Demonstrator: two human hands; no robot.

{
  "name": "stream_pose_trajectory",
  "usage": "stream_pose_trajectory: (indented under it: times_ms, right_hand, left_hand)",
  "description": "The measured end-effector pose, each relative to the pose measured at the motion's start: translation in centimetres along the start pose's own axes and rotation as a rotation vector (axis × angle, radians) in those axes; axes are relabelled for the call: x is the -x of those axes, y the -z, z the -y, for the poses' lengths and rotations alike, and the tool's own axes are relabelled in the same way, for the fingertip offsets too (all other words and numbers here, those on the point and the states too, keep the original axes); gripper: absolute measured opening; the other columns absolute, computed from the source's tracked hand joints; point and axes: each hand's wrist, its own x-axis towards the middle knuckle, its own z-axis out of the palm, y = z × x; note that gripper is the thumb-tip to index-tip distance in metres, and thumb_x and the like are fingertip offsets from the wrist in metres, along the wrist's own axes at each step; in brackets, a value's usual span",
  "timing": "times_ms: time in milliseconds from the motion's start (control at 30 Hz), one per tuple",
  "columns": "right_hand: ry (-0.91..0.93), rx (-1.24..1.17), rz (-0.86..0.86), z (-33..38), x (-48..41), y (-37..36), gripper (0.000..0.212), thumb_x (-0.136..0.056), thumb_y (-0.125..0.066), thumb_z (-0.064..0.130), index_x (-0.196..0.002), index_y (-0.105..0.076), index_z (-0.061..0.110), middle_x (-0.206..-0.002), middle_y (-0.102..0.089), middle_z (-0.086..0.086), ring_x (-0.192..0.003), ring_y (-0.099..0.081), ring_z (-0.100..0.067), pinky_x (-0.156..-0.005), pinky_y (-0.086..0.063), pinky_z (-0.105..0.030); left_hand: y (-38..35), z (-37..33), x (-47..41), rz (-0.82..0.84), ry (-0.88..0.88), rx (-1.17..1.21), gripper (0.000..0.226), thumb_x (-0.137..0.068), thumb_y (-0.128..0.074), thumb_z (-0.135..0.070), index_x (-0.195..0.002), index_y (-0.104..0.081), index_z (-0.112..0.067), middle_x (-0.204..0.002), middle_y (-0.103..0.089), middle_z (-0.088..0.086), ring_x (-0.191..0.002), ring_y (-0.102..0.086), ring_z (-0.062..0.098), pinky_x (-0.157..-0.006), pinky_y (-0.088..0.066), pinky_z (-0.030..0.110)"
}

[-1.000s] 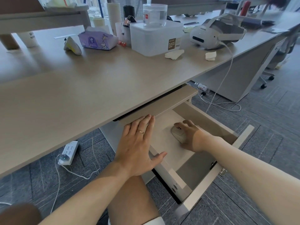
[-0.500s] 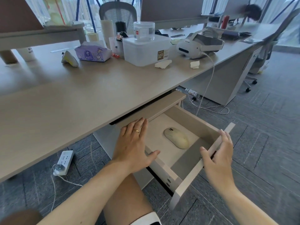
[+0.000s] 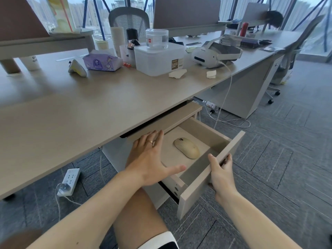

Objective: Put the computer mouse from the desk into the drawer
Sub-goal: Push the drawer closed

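Lying in drawer [image 3: 212,180], mouse [image 3: 186,147] between hands

One mouse [image 3: 186,147], one drawer [image 3: 206,184], two hands

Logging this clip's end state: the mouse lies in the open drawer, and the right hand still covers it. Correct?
Not quite. In the head view the mouse lies bare in the open drawer; the right hand has left it and now holds the drawer's front panel.

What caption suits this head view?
Cream computer mouse lies in the open drawer; right hand grips its front panel.
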Motion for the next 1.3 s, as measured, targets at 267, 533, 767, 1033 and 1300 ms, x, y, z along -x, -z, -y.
stream_pose_trajectory:
  times_ms: [267, 533, 767, 1033, 1300]
  right_hand:
    - [-0.020, 0.023, 0.038, 1.5, -1.0, -4.3, 0.115, -0.062, -0.063, 0.082, -0.157, -0.006, 0.048, -0.159, -0.029, 0.011, -0.138, -0.045, -0.026, -0.110, -0.042, -0.061]
    - [-0.062, -0.013, -0.001, 0.8, -2.8, -8.4, 0.055, -0.101, -0.027, 0.055, -0.154, -0.010, 0.056, -0.163, -0.026, 0.007, -0.145, -0.033, -0.027, -0.108, -0.040, -0.066]
    - [-0.044, -0.030, 0.050, 0.9, -4.2, -11.1, 0.056, -0.105, -0.036, 0.039, -0.154, -0.015, 0.057, -0.161, -0.030, 0.007, -0.144, -0.035, -0.026, -0.105, -0.043, -0.068]
    - [-0.081, -0.065, 0.108, 2.3, -5.1, -14.3, 0.059, -0.107, -0.039, 0.029, -0.158, -0.014, 0.048, -0.162, -0.028, 0.005, -0.121, -0.043, -0.020, -0.095, -0.052, -0.066]
    - [-0.082, -0.058, 0.109, 2.7, -5.6, -15.9, 0.061, -0.106, -0.035, 0.028, -0.158, -0.010, 0.048, -0.161, -0.029, 0.009, -0.114, -0.047, -0.020, -0.092, -0.053, -0.064]
  left_hand:
    - [0.7, 0.2, -0.1, 0.065, -0.007, 0.063, 0.139, -0.057, -0.038, -0.106, -0.162, 0.006, -0.027, -0.172, -0.002, -0.003, -0.155, 0.002, 0.015, -0.126, -0.008, 0.048]
    - [-0.6, 1.7, -0.4, -0.115, -0.077, 0.012, 0.105, -0.079, -0.049, -0.078, -0.161, -0.019, -0.018, -0.168, -0.024, -0.001, -0.150, -0.019, 0.017, -0.122, -0.022, 0.040]
    - [-1.5, 2.3, -0.7, -0.211, -0.099, 0.002, 0.072, -0.093, -0.055, -0.041, -0.157, -0.033, -0.016, -0.161, -0.040, 0.001, -0.145, -0.032, 0.017, -0.118, -0.030, 0.036]
    - [-2.4, 2.9, -1.5, -0.287, -0.080, 0.014, 0.065, -0.081, -0.053, -0.003, -0.145, -0.052, -0.015, -0.146, -0.058, 0.000, -0.131, -0.050, 0.019, -0.107, -0.038, 0.034]
    - [-2.6, 3.0, -1.8, -0.298, -0.068, 0.027, 0.066, -0.078, -0.049, -0.001, -0.142, -0.056, -0.016, -0.141, -0.061, -0.002, -0.124, -0.055, 0.020, -0.100, -0.046, 0.035]
